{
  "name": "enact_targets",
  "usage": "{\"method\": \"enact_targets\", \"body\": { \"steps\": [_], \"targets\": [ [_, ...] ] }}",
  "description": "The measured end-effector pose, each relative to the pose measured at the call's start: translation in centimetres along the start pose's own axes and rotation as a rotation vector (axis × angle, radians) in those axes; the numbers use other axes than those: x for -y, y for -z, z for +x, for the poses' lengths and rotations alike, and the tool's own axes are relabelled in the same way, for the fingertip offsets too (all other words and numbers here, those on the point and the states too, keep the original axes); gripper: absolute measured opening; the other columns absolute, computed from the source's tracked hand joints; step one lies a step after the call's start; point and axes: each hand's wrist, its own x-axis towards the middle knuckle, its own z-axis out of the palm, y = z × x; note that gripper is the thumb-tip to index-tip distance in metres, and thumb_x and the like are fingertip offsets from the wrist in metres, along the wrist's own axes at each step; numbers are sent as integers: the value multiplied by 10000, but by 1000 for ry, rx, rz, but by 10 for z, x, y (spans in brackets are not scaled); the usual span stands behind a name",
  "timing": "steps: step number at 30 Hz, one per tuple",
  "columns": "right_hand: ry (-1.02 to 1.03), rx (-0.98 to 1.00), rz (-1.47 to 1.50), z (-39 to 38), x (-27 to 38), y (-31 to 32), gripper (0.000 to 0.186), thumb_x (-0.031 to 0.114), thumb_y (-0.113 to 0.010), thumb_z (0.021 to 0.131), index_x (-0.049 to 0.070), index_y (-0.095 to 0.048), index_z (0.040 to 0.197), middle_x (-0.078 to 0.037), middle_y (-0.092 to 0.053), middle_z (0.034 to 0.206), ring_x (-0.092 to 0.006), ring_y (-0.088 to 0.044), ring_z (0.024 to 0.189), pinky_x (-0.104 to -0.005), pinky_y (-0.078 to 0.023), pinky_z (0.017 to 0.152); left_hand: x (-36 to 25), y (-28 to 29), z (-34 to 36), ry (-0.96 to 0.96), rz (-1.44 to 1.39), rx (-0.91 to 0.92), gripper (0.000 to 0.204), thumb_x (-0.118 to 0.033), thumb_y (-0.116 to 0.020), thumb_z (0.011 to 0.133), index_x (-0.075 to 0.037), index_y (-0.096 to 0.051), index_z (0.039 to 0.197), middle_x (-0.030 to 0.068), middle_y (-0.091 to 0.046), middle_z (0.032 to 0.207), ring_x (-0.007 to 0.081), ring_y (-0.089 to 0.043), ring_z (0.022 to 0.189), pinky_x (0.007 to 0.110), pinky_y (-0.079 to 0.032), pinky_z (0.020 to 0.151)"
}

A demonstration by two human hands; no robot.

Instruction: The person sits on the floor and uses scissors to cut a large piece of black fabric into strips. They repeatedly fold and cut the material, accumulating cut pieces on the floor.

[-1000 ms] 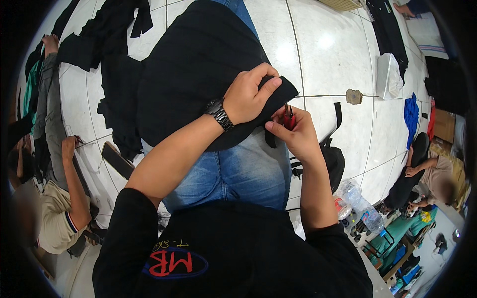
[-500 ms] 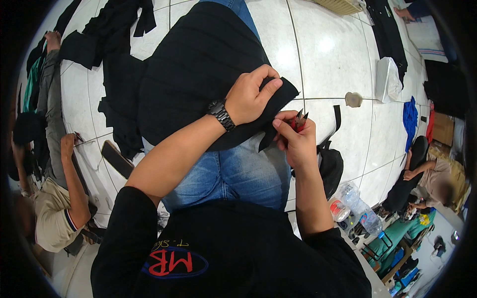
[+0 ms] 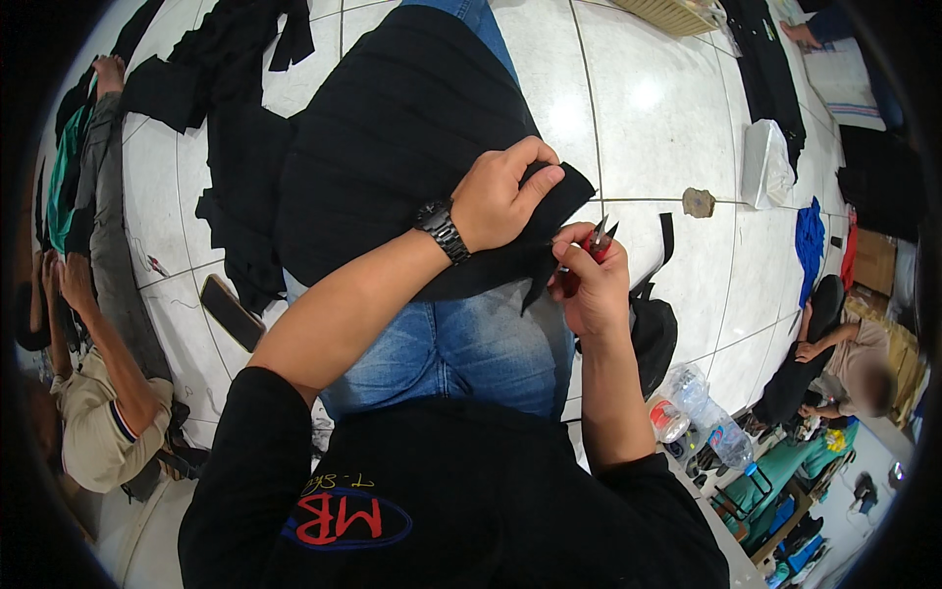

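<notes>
A large piece of black cloth [image 3: 383, 147] lies spread over my jeans-clad legs [image 3: 481, 334]. My left hand [image 3: 500, 201], a dark watch on its wrist, rests on the cloth and pinches its right edge between thumb and forefinger. Just below and to the right, my right hand [image 3: 595, 285] is closed around small red-handled thread snips [image 3: 596, 241], with the pointed blades sticking up away from me. Its thumb and forefinger also pinch the cloth's edge, where a narrow flap hangs down. The snips' blades look parted and touch no cloth.
Pale floor tiles [image 3: 648, 128] surround me. More black garments [image 3: 240, 147] and a dark phone-like slab [image 3: 231, 312] lie to the left. On the right are a black strip [image 3: 667, 239], a black bag [image 3: 653, 334] and plastic bottles [image 3: 728, 442]. Co-workers sit at left [image 3: 108, 412] and right [image 3: 844, 353].
My hands have barely shifted along the cloth edge, keeping their grips. The left co-worker's hand has let go of small snips, now on the floor, and drawn back to dark cloth.
</notes>
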Motion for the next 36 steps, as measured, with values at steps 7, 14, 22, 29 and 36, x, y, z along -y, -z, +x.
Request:
{"method": "enact_targets", "body": {
  "steps": [7,14,22,29,36],
  "targets": [
    [544,68,-346,-7,-10,0,67,-59,-611,861,1,-585,875,-36,-566,897,-71,-502,725,-188,-385,625,10,-10,-9,-232,237,-50,166,-198,-663,932,-37,-633,960,144,-677,800,341,-671,718,401,-522,624],
    [306,105,-219,-17,-11,1,31,0,-593,940,21,-577,925,3,-524,810,-46,-456,669,-187,-347,589,3,-5,-6,-190,156,16,165,-170,-661,921,-32,-627,1005,143,-670,900,340,-655,804,404,-520,719],
    [21,129,145,-13,-5,6,137,184,-611,975,75,-528,977,-6,-514,792,-71,-426,599,-229,-323,512,-52,33,-36,-329,501,252,370,-401,-776,781,-80,-620,879,73,-577,847,280,-586,808,394,-465,713],
    [17,214,461,-20,2,8,171,231,-578,993,80,-497,995,-113,-561,991,-107,-447,604,-241,-343,500,-39,42,-51,-147,649,524,308,-357,-732,822,-75,-645,911,69,-610,895,248,-621,941,400,-483,829],
    [163,209,-124,-27,21,25,162,215,-575,990,92,-477,953,-25,-490,757,-111,-440,626,-246,-347,527,-21,64,-74,-348,907,338,531,-389,-687,837,-71,-621,1257,111,-549,1423,245,-461,1373,436,-347,1126]
  ]
}}
